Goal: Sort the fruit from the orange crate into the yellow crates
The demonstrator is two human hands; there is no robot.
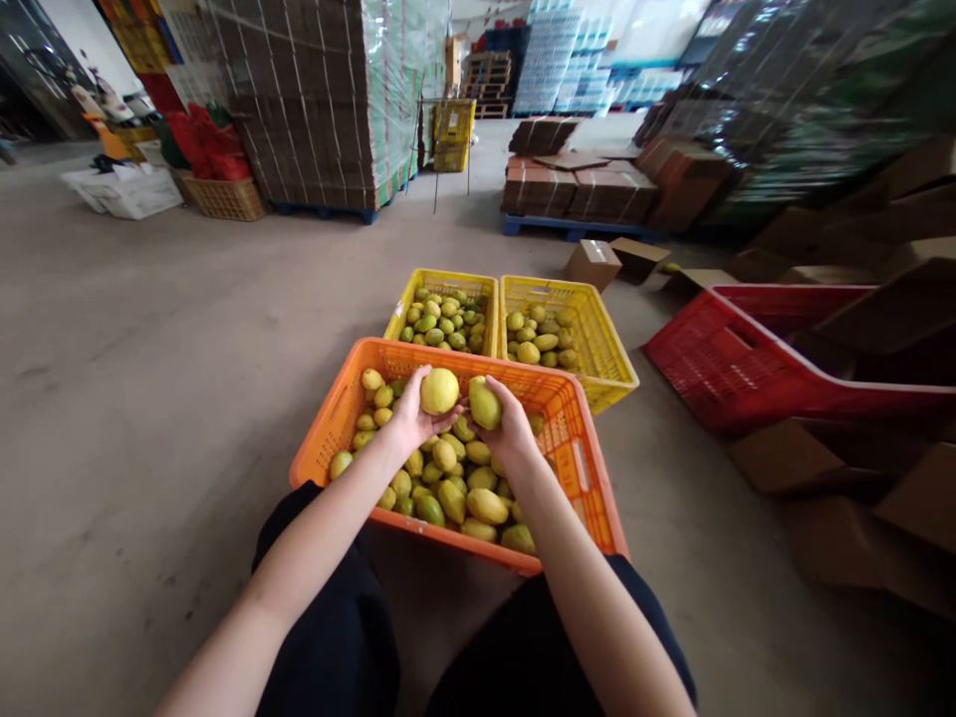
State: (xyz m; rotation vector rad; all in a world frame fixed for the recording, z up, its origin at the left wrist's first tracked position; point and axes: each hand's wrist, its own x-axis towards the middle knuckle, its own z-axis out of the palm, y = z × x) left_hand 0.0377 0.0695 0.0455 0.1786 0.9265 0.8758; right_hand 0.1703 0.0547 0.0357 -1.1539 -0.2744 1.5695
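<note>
Above an orange plastic crate (429,536) full of yellow and greenish lemons (487,506), my two hands are raised close together. In my left hand (409,420) is a round yellow lemon (439,391), held with the thumb and fingers around it. My right hand (512,430) grips a slightly greener lemon (485,404). Just beyond the orange crate stand two yellow crates. The left yellow crate (494,289) contains mostly green and yellow-green lemons, while yellower ones lie in the near part of the right yellow crate (608,344).
A red crate (702,368) with cardboard inside stands at the right, with open cardboard boxes (792,463) around it. Farther back are flattened cartons (575,189) on a blue pallet, a wrapped carton stack (314,110), a wicker basket (228,199) and a white crate (141,194).
</note>
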